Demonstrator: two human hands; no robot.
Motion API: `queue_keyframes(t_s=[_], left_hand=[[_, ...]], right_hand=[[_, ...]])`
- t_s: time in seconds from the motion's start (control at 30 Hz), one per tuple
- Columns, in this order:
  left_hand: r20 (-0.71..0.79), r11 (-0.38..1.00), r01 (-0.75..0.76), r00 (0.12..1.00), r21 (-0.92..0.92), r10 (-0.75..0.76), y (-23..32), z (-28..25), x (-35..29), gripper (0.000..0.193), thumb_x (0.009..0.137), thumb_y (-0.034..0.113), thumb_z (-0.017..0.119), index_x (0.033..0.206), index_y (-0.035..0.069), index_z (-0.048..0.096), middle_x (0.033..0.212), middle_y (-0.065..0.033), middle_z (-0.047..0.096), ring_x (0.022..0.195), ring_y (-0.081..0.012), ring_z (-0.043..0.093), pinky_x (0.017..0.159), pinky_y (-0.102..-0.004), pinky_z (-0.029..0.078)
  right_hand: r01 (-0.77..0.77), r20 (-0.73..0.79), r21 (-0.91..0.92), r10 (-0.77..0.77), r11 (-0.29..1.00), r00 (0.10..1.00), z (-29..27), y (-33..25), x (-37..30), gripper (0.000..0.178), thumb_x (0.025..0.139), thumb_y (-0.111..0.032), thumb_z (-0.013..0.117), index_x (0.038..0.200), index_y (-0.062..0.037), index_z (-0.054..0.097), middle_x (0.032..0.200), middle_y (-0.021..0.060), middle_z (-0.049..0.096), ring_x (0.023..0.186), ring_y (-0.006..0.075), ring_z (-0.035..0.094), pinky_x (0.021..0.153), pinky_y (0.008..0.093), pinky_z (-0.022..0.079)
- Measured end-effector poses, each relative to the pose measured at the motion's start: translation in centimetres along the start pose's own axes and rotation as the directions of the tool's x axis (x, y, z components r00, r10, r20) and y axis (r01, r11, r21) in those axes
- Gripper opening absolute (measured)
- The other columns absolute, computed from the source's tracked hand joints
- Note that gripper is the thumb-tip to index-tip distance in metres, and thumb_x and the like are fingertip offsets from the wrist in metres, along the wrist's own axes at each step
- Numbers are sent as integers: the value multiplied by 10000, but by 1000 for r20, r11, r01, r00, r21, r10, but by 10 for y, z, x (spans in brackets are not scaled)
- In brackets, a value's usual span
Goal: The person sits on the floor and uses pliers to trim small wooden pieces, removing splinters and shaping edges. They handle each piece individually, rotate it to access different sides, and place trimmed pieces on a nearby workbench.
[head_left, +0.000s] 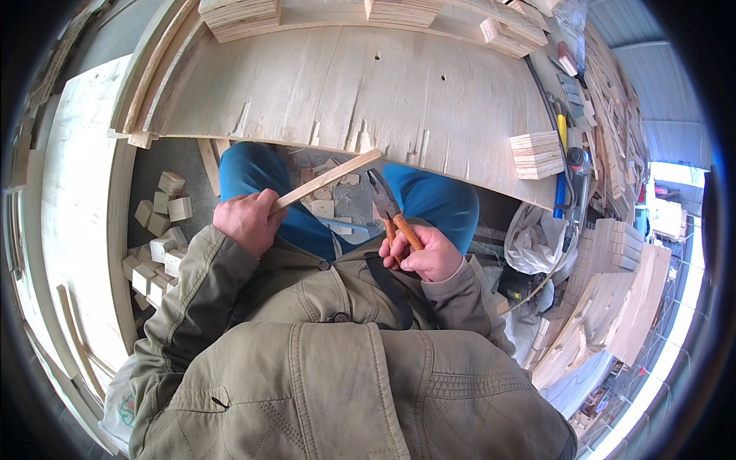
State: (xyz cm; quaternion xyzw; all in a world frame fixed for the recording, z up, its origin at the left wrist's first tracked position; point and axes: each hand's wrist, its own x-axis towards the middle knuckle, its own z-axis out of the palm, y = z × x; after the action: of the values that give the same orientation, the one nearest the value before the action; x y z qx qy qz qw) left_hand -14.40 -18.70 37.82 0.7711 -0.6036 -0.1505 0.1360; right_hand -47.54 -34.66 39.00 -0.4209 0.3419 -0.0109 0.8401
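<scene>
My left hand [247,221] is closed round one end of a thin wooden strip [330,179]. The strip slants up to the right, and its far end reaches the front edge of the plywood bench top [330,84]. In my right hand [431,254] is a pair of pliers [385,201] with orange handles. Their dark metal jaws point up and look slightly apart, just below the strip's far end, with nothing visible between them. Both hands are above my lap, over blue trousers [257,172].
Stacked plywood blocks [537,156] sit at the bench's right end, beside a yellow-and-blue bar-shaped tool [562,146]. More block stacks [241,17] line the far edge. Loose blocks [159,264] lie on the floor at left, near a large pale board [84,199]. A white plastic bag [534,244] hangs at right.
</scene>
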Motion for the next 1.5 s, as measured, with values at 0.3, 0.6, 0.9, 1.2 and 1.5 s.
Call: queue_keyframes(t_s=[0.3, 0.6, 0.9, 1.2, 1.5], left_hand=[[22, 1000, 8, 1000, 5, -8, -1, 0, 1, 247, 937, 322, 763, 986, 105, 658, 810, -113, 722, 746, -350, 726, 656, -492, 563], [39, 1000, 28, 999, -1, -27, -4, -1, 3, 257, 938, 343, 763, 971, 108, 665, 786, -122, 720, 733, -352, 726, 650, -497, 558], [42, 1000, 31, 999, 5, -31, -4, 1, 4, 283, 923, 334, 778, 1036, 90, 691, 797, -142, 727, 734, -367, 727, 657, -493, 563], [-16, 1000, 25, 1000, 10, -25, -1, 1, 3, 263, 923, 380, 769, 953, 134, 683, 769, -106, 730, 703, -337, 728, 631, -488, 555], [-1, 999, 32, 999, -29, -32, -3, -5, 6, 252, 940, 359, 761, 979, 121, 688, 771, -121, 728, 705, -355, 724, 642, -490, 560]], right_hand=[[-9, 4, 61, 9, 998, 1000, -1, 2, 1, 207, 709, 43, 596, 905, 2, 652, 1117, 161, 678, 920, 219, 690, 868, 345, 554], [25, 3, 43, -25, 999, 1000, 4, 5, 5, 205, 715, 50, 598, 907, -10, 641, 1118, 175, 665, 913, 222, 687, 852, 350, 564], [56, -40, 89, -53, 994, 998, 6, 15, 7, 168, 720, 52, 588, 867, -22, 620, 1080, 172, 671, 864, 219, 685, 843, 349, 558], [47, -16, 95, -46, 994, 999, 6, 13, 6, 210, 723, 70, 574, 902, -14, 647, 1119, 168, 683, 918, 220, 694, 862, 355, 560], [82, 21, 146, -85, 986, 996, 2, 18, 9, 295, 713, 76, 586, 973, -19, 686, 1191, 182, 684, 1011, 242, 703, 898, 368, 551]])
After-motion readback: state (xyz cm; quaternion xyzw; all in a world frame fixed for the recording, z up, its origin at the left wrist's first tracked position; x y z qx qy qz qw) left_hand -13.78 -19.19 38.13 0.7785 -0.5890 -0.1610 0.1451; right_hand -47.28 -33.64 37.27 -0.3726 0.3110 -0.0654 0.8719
